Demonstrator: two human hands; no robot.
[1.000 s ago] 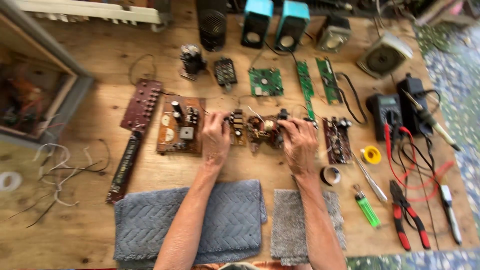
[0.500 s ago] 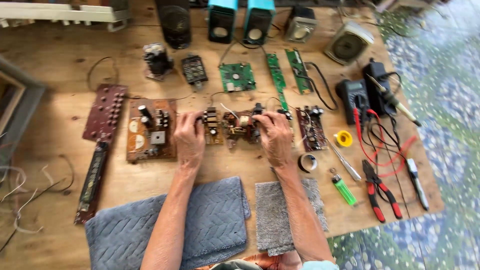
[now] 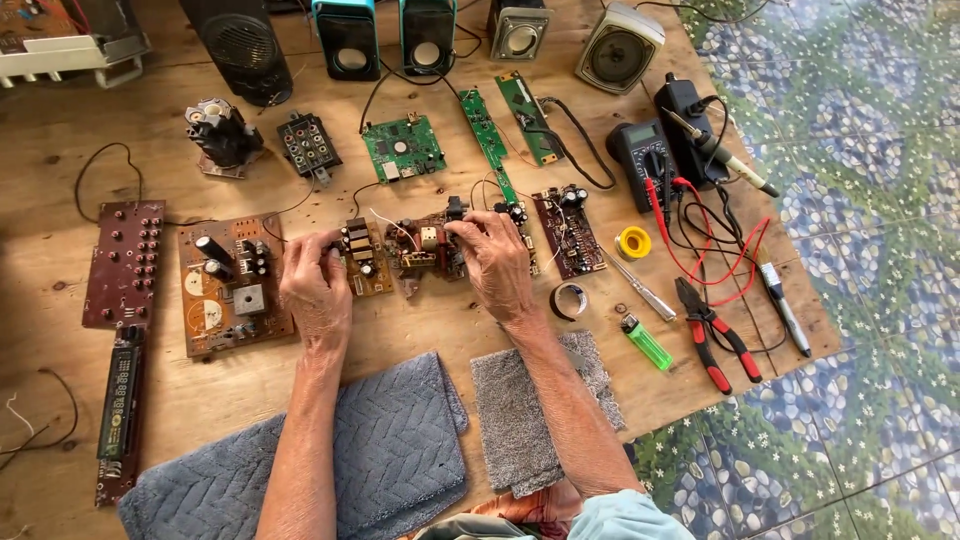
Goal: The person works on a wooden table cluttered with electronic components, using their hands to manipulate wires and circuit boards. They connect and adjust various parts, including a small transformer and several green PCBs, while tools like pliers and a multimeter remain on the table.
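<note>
Just one cam, head-mounted, looking pretty much straight down at the wooden table [image 3: 60, 150] from above the person's own forearms. Mid-range, so whole bench fits w/ tiled floor [image 3: 860, 130] at right.

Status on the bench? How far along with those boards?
Done: boards and tools are laid out on the wooden table, with the multimeter and soldering iron to the right. In hand: both hands grip the brown circuit board at centre, left hand on its left end, right hand on its right. Left: pliers and lighter lie untouched.
</note>
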